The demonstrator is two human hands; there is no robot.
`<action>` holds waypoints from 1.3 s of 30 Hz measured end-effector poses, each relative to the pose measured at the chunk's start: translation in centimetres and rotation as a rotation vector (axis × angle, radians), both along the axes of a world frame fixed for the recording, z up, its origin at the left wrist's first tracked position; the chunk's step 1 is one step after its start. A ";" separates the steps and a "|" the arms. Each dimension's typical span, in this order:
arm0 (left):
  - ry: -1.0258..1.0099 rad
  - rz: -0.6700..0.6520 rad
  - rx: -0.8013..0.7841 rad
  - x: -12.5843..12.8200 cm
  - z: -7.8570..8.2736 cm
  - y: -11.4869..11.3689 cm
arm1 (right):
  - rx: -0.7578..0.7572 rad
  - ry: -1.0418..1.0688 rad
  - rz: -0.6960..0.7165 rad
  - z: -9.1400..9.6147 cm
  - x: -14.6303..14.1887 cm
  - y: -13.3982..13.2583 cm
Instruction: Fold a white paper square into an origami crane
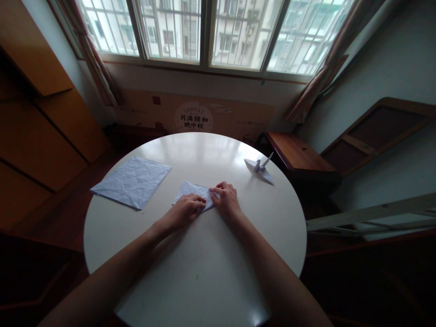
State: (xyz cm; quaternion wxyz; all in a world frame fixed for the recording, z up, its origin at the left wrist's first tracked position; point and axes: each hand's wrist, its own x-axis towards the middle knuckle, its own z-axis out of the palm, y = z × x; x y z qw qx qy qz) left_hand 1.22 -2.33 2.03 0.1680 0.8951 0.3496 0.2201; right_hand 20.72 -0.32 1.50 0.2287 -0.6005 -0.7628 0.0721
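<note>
A folded piece of pale paper [189, 190] lies near the middle of a round white table [204, 268]. My left hand [185, 210] presses on its near edge with curled fingers. My right hand [226, 199] pinches the paper's right end, fingers closed on it. A finished paper crane [260, 166] stands further right and back on the table, apart from both hands. A creased flat sheet of paper [132, 180] lies to the left.
A window with bars and curtains runs along the back wall above a printed cardboard panel [193, 117]. A dark wooden stool [297, 153] stands right of the table. Wooden cabinets [44, 122] line the left side.
</note>
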 end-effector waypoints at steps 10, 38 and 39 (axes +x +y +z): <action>0.086 -0.005 0.028 0.2 0.5 -0.3 | -0.009 -0.013 -0.011 -0.1 -0.1 0.1; 0.151 0.009 0.025 0.3 0.4 -0.8 | -0.040 -0.001 0.015 0.3 0.2 0.0; 0.153 0.004 0.025 0.4 0.5 -0.8 | -0.038 -0.001 0.015 0.2 0.2 0.0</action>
